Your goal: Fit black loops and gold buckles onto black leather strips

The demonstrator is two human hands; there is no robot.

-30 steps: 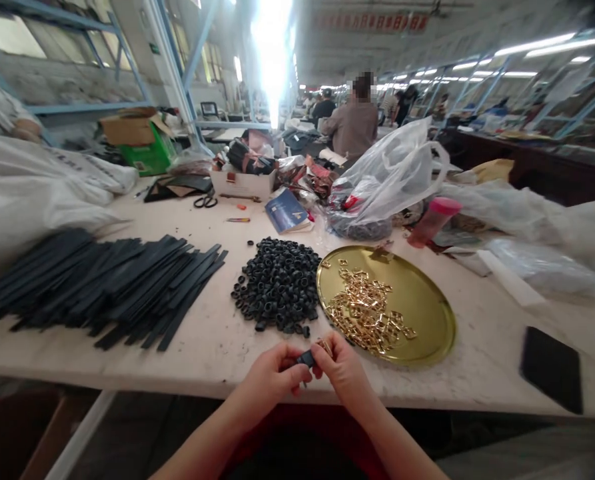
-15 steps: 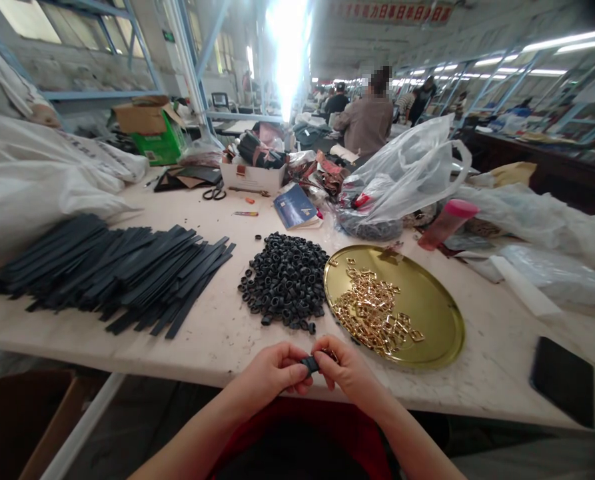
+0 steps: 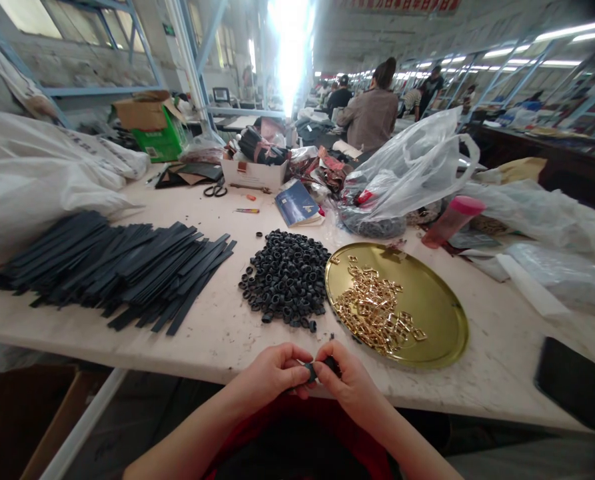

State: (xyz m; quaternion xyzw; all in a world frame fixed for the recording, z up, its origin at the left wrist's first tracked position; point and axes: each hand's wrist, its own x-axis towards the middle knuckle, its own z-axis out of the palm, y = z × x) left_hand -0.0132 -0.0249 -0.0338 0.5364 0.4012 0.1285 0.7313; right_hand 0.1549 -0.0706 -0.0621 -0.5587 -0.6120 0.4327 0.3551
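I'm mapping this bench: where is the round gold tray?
In the head view, the round gold tray lies right of centre, just right of the heap of small black rings.

The left hand (image 3: 288, 371) and right hand (image 3: 341, 372) pinch a dark strap (image 3: 311, 373) at the counter (image 3: 212, 353) — beyond them, black loops (image 3: 284, 277) lie heaped beside a gold tray (image 3: 434, 307) of buckles (image 3: 372, 307); strips (image 3: 127, 270) spread to the left, scissors (image 3: 216, 189) farther back.

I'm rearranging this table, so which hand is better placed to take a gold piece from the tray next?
Probably the right hand: it is nearer the tray and its gold pieces; the left hand sits farther off. Both hold a dark piece, though.
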